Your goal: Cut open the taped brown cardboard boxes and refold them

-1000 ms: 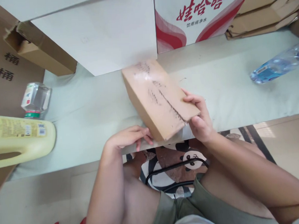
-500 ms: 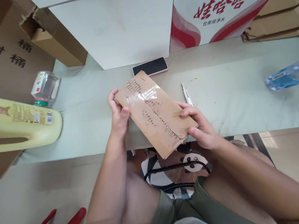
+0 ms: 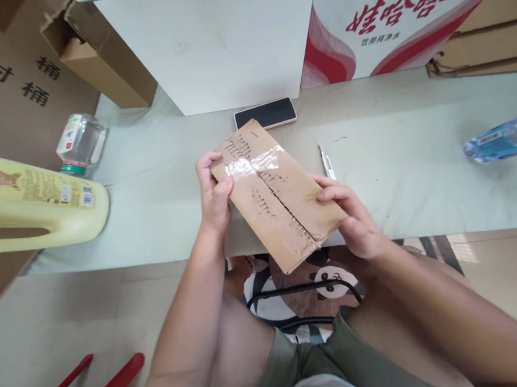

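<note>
Between both hands I hold a flat brown cardboard box [image 3: 281, 209], tilted over the table's front edge. Its upper face has a long slit, rows of torn marks and a strip of clear tape [image 3: 256, 163]. My left hand [image 3: 215, 190] grips the box's left corner, thumb on top. My right hand [image 3: 351, 217] pinches the right end, fingers on the face near the corner. Behind the box lies a black-screened phone [image 3: 266, 114]. A slim utility knife [image 3: 327, 163] rests on the table just beyond my right hand.
On the left stand a yellow jug [image 3: 79, 210], a clear bottle with a green cap [image 3: 82, 143] and a narrow carton [image 3: 120, 73]. White boxes [image 3: 215, 50] line the back of the cloth-covered table [image 3: 398, 179]. A blue-labelled water bottle [image 3: 500, 138] lies at the right.
The view has shifted slightly, and the box with both hands appears a little further right. The right thumb has moved from the box's top face toward its edge. Both hands keep their hold.
</note>
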`<state>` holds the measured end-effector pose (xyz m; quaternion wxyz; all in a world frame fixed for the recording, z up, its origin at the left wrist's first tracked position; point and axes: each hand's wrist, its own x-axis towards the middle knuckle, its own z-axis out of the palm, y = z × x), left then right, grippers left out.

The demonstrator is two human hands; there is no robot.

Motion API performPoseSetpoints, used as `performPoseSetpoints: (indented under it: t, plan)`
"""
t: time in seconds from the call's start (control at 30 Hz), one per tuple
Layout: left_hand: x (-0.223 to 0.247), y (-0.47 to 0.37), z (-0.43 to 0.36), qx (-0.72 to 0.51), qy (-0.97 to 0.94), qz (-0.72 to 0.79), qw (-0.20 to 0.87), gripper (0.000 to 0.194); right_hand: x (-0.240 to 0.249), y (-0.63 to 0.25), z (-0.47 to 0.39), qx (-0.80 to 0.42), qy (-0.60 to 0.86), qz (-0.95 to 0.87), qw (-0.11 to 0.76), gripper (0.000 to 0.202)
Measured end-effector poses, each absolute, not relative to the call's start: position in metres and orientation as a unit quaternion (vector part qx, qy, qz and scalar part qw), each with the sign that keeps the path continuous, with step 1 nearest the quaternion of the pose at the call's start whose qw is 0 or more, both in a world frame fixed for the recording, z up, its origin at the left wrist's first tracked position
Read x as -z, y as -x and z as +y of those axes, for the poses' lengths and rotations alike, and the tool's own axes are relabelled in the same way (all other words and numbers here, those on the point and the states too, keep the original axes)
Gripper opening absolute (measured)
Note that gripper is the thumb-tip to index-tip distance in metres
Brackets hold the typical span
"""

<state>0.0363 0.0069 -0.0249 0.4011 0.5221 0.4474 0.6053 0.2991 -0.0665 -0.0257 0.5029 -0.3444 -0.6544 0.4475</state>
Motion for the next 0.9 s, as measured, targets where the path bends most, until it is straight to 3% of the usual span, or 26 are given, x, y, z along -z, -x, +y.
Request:
performPoseSetpoints:
  t: [0.13, 0.2, 0.33, 0.43, 0.57, 0.73, 0.9]
  plan:
    - [0.025, -0.038, 0.004, -0.616, -0.525, 0.455, 0.371, 0.066, 0.027, -0.31, -0.055, -0.35, 0.505, -0.601, 0.511, 0.036]
    - [0.026, -0.038, 0.004, -0.617, -0.531, 0.456, 0.358, 0.066, 0.025, -0.317, -0.048, -0.259, 0.629, -0.61, 0.406, 0.032]
    - [0.033, -0.036, 0.007, -0.613, -0.559, 0.445, 0.336, 0.062, 0.017, -0.324, -0.039, -0.194, 0.74, -0.629, 0.139, 0.053]
    - [0.04, -0.032, 0.01, -0.608, -0.589, 0.418, 0.329, 0.057, 0.012, -0.326, -0.037, -0.23, 0.738, -0.63, 0.076, 0.065]
    - [0.048, -0.028, 0.01, -0.599, -0.612, 0.402, 0.323, 0.052, 0.008, -0.329, -0.034, -0.318, 0.704, -0.609, 0.18, 0.068]
    - [0.052, -0.031, 0.012, -0.597, -0.626, 0.394, 0.311, 0.051, -0.012, -0.327, -0.031, -0.405, 0.525, -0.599, 0.449, 0.033]
    - [0.053, -0.034, 0.013, -0.594, -0.646, 0.39, 0.278, 0.05, -0.049, -0.315, -0.031, -0.304, 0.341, -0.594, 0.662, 0.024]
